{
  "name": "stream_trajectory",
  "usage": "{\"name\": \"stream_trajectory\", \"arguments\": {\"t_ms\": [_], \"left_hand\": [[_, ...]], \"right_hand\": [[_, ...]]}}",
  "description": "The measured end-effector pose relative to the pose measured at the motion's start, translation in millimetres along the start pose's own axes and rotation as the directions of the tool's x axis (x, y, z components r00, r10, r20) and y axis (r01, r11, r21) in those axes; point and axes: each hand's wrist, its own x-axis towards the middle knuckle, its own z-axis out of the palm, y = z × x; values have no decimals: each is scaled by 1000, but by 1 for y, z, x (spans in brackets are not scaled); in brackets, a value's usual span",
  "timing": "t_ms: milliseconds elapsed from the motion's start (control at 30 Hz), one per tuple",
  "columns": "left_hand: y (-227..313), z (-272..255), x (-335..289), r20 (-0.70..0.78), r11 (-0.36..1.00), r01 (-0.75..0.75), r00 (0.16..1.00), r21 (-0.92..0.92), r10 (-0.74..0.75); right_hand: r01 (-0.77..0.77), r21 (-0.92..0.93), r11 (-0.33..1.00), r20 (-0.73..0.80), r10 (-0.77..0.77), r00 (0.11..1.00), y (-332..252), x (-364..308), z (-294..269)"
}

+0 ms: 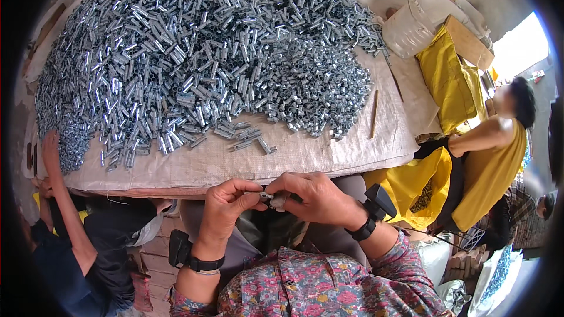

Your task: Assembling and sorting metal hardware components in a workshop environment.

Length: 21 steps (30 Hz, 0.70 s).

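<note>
My left hand (230, 204) and my right hand (314, 196) meet above my lap, just off the table's near edge. Their fingertips pinch a small grey metal piece (275, 201), partly hidden by the fingers. Beyond them spreads a large heap of shiny metal tubes (176, 64) on a pale woven sheet (329, 155). Short metal rings (317, 85) form a mound at its right side. A few loose tubes (249, 140) lie at the heap's front, closest to my hands.
A thin stick (374, 114) lies right of the rings. Behind it stand a clear plastic bucket (408, 29) and a yellow sack (449, 82). An open yellow bag (429, 191) holds small parts. A co-worker's hand (51, 149) touches the heap's left edge; another person (499, 158) sits right.
</note>
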Motion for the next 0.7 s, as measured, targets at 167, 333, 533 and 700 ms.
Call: {"name": "stream_trajectory", "arguments": {"t_ms": [167, 333, 533, 700], "left_hand": [[3, 1, -5, 198, 983, 132, 975, -128, -105], [-2, -4, -5, 292, 944, 245, 940, -222, -176], [-12, -5, 1, 176, 927, 225, 968, -299, -179], [-6, 1, 6, 19, 970, 113, 994, -214, -111]], "right_hand": [[-49, 359, 932, 275, -55, 960, 16, 6, -13], [-279, 750, 600, 402, -78, 912, 30, 5, 5], [-321, 771, 550, 364, 34, 931, 37, 12, 6], [-90, 626, 775, 132, 8, 991, 47, 13, 8]]}}
